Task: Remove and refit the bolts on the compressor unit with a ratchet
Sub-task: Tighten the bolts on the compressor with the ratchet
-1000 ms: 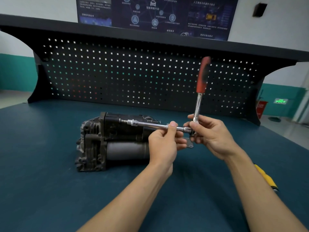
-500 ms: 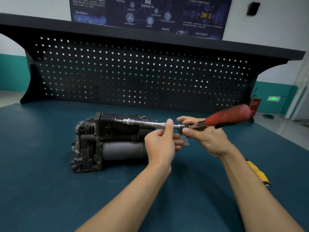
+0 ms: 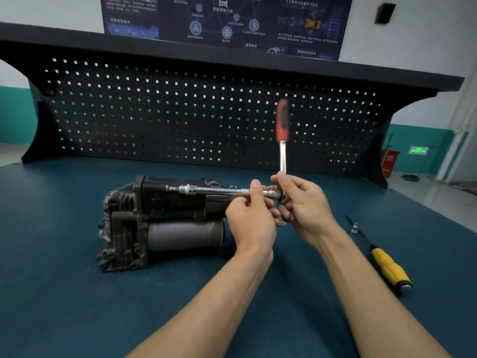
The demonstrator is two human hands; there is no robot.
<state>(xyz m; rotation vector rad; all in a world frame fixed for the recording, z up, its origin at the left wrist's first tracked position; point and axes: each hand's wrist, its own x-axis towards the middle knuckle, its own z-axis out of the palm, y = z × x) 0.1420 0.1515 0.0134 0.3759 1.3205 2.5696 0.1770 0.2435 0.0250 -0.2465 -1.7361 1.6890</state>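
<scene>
A dark, grimy compressor unit lies on the blue-green bench top. A chrome extension bar runs level from a socket at the unit's upper face toward me. My left hand pinches the bar near its right end. My right hand grips the ratchet at its head. The ratchet stands nearly upright, its red handle blurred at the top. The bolt under the socket is hidden.
A yellow-handled screwdriver lies on the bench to the right of my right forearm. A small clear item sits beside its shaft. A black pegboard back panel stands close behind the compressor.
The ratchet handle swung from upright down to the right, then back up to nearly upright. My left hand kept its hold on the bar.
</scene>
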